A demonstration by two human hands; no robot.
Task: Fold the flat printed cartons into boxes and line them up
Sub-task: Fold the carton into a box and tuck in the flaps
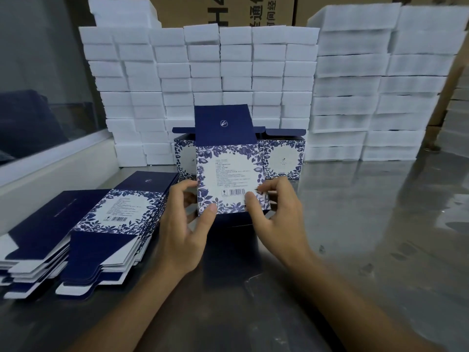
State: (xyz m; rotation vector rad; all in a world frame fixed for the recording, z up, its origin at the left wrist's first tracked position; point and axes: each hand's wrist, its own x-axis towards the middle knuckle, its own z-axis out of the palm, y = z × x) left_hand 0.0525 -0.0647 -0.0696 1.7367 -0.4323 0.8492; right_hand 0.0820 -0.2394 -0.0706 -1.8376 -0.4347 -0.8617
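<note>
A blue-and-white floral carton [228,171] stands upright in the middle, its navy top flap raised and its barcode side toward me. My left hand [186,224] grips its lower left edge, thumb on the front face. My right hand [270,214] pinches the lower right corner. Behind it, folded boxes stand in a row, one to the left [184,158] and one to the right [284,156], tops open. Two stacks of flat cartons lie at the left, the nearer one [114,224] showing print and the farther one [33,240] mostly navy.
Tall stacks of white foam blocks [203,72] form a wall behind the boxes, with wider white stacks [375,85] at the right. Brown shipping cartons [253,11] stand behind them. A white ledge with a glass pane [50,161] borders the left. The steel tabletop [380,224] extends to the right.
</note>
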